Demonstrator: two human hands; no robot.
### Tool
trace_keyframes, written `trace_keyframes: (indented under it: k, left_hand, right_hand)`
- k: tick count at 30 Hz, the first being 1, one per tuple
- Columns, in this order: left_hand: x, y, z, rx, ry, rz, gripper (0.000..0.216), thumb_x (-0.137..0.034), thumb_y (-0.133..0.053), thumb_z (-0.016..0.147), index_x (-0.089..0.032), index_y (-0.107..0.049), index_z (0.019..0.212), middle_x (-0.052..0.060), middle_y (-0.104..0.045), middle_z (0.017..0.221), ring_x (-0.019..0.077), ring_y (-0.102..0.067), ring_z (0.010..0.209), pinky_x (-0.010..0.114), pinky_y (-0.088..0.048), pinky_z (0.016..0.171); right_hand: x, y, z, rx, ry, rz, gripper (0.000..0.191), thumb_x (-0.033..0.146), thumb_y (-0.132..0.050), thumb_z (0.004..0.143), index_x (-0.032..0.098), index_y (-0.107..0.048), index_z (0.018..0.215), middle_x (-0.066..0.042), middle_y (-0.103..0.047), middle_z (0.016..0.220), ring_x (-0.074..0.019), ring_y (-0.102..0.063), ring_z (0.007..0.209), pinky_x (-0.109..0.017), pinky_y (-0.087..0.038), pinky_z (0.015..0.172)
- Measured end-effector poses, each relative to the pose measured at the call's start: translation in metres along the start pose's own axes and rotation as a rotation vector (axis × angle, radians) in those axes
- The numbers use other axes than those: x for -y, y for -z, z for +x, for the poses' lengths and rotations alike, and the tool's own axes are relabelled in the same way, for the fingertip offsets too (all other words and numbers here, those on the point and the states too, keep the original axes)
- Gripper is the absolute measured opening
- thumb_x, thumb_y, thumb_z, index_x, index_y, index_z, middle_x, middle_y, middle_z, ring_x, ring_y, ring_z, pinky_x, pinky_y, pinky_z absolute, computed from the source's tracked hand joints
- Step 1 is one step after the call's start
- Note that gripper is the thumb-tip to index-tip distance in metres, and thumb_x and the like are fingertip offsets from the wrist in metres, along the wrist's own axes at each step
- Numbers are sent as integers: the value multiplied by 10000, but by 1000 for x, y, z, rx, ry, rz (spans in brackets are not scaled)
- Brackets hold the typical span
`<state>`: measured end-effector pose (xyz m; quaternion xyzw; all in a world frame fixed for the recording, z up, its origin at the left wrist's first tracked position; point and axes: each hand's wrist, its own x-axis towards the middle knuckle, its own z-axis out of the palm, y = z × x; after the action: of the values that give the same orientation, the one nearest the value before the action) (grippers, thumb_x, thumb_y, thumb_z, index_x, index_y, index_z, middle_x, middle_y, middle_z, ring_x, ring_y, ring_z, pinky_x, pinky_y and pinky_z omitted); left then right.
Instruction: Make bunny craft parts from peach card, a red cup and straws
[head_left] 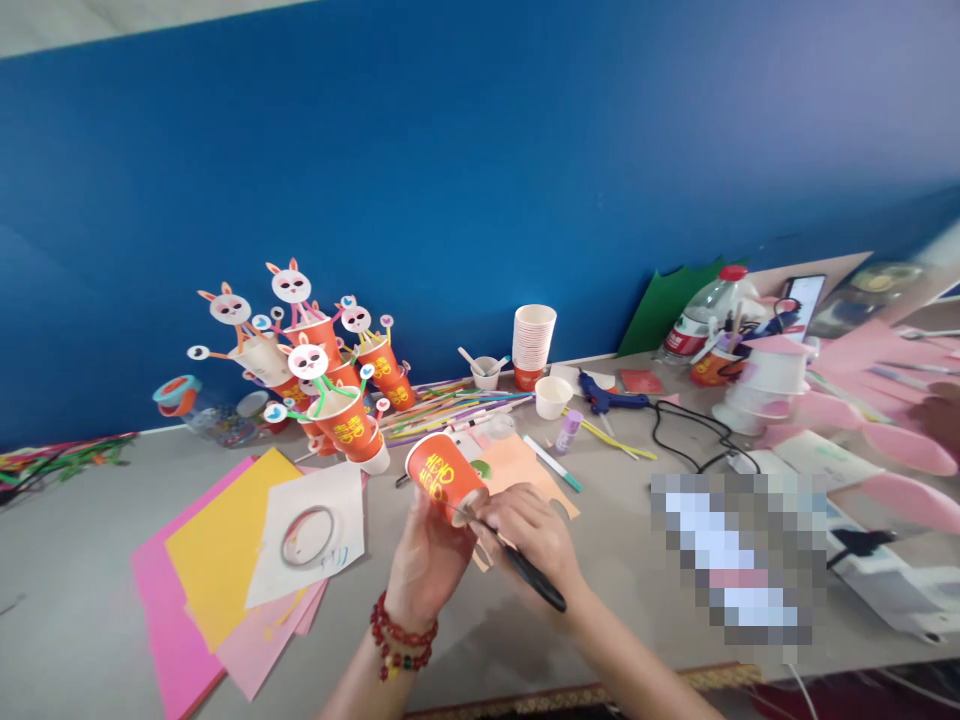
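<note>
An orange-red paper cup with yellow characters lies tilted in my left hand, its base turned toward the right. My left fingers are wrapped round it from below, and a beaded bracelet circles that wrist. My right hand is closed on a slim black-handled tool, whose thin front end is at the cup's base. Its exact kind is hard to make out. Under and behind the cup, a peach paper sheet lies on the table.
Rabbit-faced cup figures stand at back left. Coloured paper and a tape roll lie left. Behind are stacked cups, a white bowl, a glue stick and a blue glue gun. Another person's hand shows right.
</note>
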<state>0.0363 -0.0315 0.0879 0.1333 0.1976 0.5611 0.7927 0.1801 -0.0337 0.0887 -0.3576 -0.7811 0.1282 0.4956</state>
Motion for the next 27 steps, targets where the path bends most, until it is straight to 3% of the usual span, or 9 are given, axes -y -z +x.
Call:
trace_keyframes:
  k: [3,7,11,15,19,23,27]
  left_hand:
    - [0,-3,0,-58,5,-16,310,-360,-725,812,-123,-706,1012,79,-718,912,205,-666,856,310,-496,837]
    - [6,-5,1,-67,-20,-47,279,-370,-727,801,-119,-707,922,84,-711,916,218,-661,903,322,-498,860]
    - [11,-5,1,-52,-41,-30,283,-385,-735,784,-124,-705,892,80,-700,886,222,-649,892,324,-497,841]
    - [15,-5,0,-54,-79,-19,312,-378,-738,775,-137,-699,970,64,-687,875,180,-620,749,289,-495,708]
    - [19,-4,-1,-32,-101,-8,373,-401,-735,770,-142,-685,1033,46,-668,793,141,-547,593,285,-473,612]
    - [19,-1,-1,7,-81,-31,412,-413,-748,757,-162,-679,1075,49,-676,813,154,-578,628,285,-481,631]
    - [14,1,0,-43,-63,-57,329,-378,-734,775,-161,-694,1019,85,-701,994,225,-646,935,327,-494,860]
  right_hand:
    - [2,-3,0,-39,19,-11,137,139,-567,891,236,-582,797,-38,-686,713,-187,-614,655,-364,-470,703]
    - [9,-8,-5,-133,-82,123,164,141,-534,905,236,-592,785,-44,-670,720,-194,-598,677,-372,-483,713]
    - [15,-9,-8,-186,-312,291,192,225,-547,925,220,-593,739,-34,-616,698,-182,-571,657,-322,-472,639]
    - [19,-13,-9,-191,-592,550,282,351,-572,929,200,-603,693,-5,-556,628,-148,-517,569,-273,-434,538]
    - [22,-16,-9,-218,-729,799,301,409,-588,919,189,-621,716,-5,-576,627,-145,-533,563,-267,-450,524]
    - [23,-12,-8,-200,-670,676,313,405,-574,926,191,-615,701,-7,-581,627,-155,-546,577,-276,-454,544]
    - [19,-4,-6,-106,-400,305,250,279,-537,940,209,-584,704,-23,-601,662,-175,-563,630,-307,-462,620]
